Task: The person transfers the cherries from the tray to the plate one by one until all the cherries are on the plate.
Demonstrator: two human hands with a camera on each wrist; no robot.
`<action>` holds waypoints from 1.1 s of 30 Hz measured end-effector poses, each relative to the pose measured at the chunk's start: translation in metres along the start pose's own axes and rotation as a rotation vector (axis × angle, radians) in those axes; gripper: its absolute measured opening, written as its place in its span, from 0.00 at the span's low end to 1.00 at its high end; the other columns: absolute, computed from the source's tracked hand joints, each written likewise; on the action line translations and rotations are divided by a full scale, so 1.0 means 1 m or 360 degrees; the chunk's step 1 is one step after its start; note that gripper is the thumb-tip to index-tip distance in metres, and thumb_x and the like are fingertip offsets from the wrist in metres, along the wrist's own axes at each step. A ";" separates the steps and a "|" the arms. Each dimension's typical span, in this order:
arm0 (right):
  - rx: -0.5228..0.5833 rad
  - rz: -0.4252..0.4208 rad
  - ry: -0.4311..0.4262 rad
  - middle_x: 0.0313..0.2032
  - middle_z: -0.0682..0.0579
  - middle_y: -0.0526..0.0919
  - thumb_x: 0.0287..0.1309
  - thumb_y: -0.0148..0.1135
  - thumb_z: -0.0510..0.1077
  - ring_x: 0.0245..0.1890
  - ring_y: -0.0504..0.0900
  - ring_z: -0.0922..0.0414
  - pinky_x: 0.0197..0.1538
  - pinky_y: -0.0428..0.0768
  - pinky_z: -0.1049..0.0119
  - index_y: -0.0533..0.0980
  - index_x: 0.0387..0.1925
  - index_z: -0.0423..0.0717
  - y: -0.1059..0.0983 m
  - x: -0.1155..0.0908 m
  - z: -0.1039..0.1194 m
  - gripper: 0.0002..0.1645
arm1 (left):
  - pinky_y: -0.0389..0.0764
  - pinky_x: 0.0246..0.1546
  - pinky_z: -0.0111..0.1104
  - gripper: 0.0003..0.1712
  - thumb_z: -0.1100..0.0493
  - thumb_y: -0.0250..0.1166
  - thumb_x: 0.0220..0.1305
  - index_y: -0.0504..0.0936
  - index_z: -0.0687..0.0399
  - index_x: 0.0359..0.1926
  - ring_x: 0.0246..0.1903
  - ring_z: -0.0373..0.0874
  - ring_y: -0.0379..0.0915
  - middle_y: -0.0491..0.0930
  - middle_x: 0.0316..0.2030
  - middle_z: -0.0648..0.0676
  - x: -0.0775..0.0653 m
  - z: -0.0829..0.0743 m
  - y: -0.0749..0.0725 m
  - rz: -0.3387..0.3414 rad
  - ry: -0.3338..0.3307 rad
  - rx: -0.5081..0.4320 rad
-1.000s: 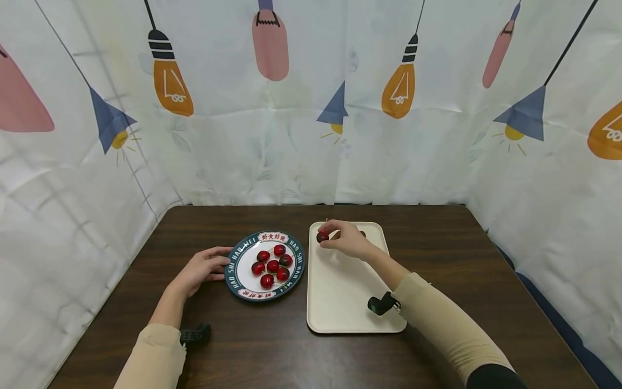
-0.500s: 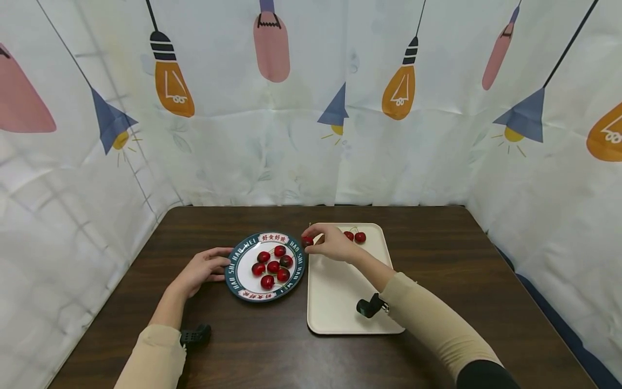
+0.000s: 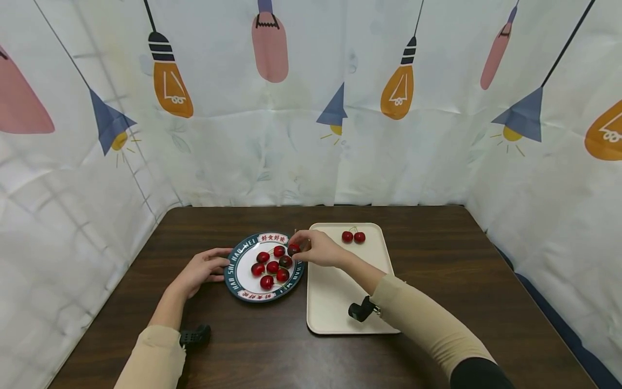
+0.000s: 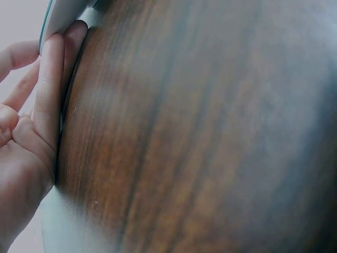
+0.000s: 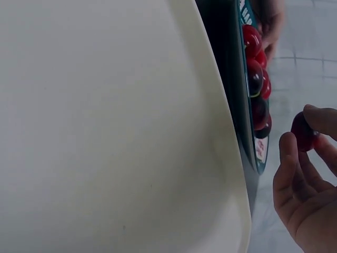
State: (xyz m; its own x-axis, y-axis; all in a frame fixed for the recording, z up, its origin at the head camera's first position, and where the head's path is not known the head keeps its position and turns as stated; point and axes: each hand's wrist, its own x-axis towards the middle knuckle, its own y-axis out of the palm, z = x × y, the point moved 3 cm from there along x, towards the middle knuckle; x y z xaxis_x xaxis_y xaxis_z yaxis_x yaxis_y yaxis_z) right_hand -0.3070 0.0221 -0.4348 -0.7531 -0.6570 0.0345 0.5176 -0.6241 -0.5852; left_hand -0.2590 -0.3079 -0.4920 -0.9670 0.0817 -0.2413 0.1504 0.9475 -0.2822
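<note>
A dark red cherry (image 3: pixel 293 249) is pinched between the thumb and fingers of my right hand (image 3: pixel 318 249), over the right rim of a round plate (image 3: pixel 232 281). The right wrist view shows that cherry (image 5: pixel 304 132) held clear of the plate's pile. Several red cherries (image 3: pixel 272 267) lie in the plate's white middle; its rim is dark teal with lettering. My left hand (image 3: pixel 201 270) touches the plate's left rim with its fingers extended. In the left wrist view the left hand's fingers (image 4: pixel 50 79) lie along the plate's edge, low against the table.
A cream rectangular tray (image 3: pixel 335 302) stands right of the plate, under my right forearm. Two cherries (image 3: pixel 353 237) with stems lie near its far edge. Dark wooden table (image 3: pixel 252 351) surrounds both. A printed curtain (image 3: pixel 291 162) hangs behind the table's far edge.
My right hand has carried its cherry leftward from above the tray to over the plate's right rim. The two tray cherries have come into full sight. The left hand and plate have stayed put.
</note>
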 end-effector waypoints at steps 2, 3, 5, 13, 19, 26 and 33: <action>0.0002 0.0016 -0.0017 0.49 0.50 0.84 0.62 0.72 0.40 0.36 0.81 0.55 0.38 0.81 0.67 0.81 0.56 0.43 0.002 0.001 0.002 0.21 | 0.87 0.43 0.36 0.32 0.54 0.59 0.77 0.65 0.64 0.75 0.43 0.45 0.79 0.72 0.62 0.67 0.000 0.001 0.000 0.0001 0.0000 0.0004; 0.0005 0.0021 -0.0023 0.49 0.50 0.85 0.62 0.72 0.40 0.36 0.81 0.55 0.38 0.81 0.67 0.80 0.56 0.42 0.003 0.002 0.003 0.21 | 0.87 0.43 0.36 0.32 0.54 0.59 0.77 0.65 0.63 0.75 0.43 0.45 0.79 0.72 0.62 0.67 0.000 0.001 0.000 0.0002 -0.0002 0.0005; 0.0008 0.0029 -0.0037 0.50 0.49 0.85 0.62 0.72 0.40 0.37 0.81 0.55 0.39 0.81 0.68 0.81 0.56 0.42 0.005 0.003 0.004 0.21 | 0.87 0.44 0.36 0.32 0.54 0.59 0.77 0.65 0.63 0.75 0.43 0.45 0.79 0.72 0.62 0.67 0.001 0.002 -0.001 0.0004 -0.0003 0.0008; -0.0015 0.0070 -0.0067 0.49 0.50 0.85 0.61 0.72 0.41 0.37 0.83 0.56 0.42 0.82 0.69 0.81 0.54 0.45 0.014 0.009 0.013 0.19 | 0.86 0.44 0.36 0.32 0.55 0.59 0.77 0.65 0.63 0.75 0.43 0.46 0.79 0.71 0.63 0.68 0.001 0.001 -0.001 0.0009 -0.0004 0.0009; -0.0036 0.0093 -0.0066 0.50 0.49 0.84 0.62 0.71 0.41 0.43 0.82 0.54 0.46 0.82 0.69 0.81 0.55 0.45 0.022 0.017 0.018 0.20 | 0.86 0.44 0.36 0.32 0.55 0.59 0.77 0.65 0.63 0.75 0.44 0.46 0.78 0.70 0.64 0.69 0.001 0.000 -0.001 0.0011 0.0003 0.0008; -0.0143 0.0105 -0.0059 0.50 0.49 0.84 0.62 0.72 0.43 0.42 0.81 0.57 0.45 0.81 0.72 0.80 0.54 0.49 0.034 0.026 0.022 0.19 | 0.86 0.44 0.36 0.33 0.54 0.59 0.77 0.65 0.63 0.75 0.44 0.46 0.78 0.71 0.63 0.68 0.001 0.002 -0.001 0.0008 0.0004 0.0011; -0.0149 0.0098 -0.0061 0.50 0.48 0.84 0.61 0.72 0.43 0.38 0.80 0.60 0.43 0.81 0.73 0.80 0.55 0.48 0.039 0.029 0.023 0.21 | 0.86 0.44 0.36 0.32 0.54 0.59 0.77 0.66 0.63 0.75 0.43 0.45 0.79 0.72 0.62 0.67 0.002 0.003 -0.001 0.0000 0.0001 0.0005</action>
State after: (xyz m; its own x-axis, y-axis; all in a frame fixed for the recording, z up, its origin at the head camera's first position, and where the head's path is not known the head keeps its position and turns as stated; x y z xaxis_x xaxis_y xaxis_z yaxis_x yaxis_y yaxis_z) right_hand -0.2997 -0.0311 -0.4379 -0.7039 -0.7099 0.0262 0.5209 -0.5409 -0.6604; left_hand -0.2603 -0.3097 -0.4946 -0.9671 0.0815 -0.2409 0.1508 0.9466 -0.2851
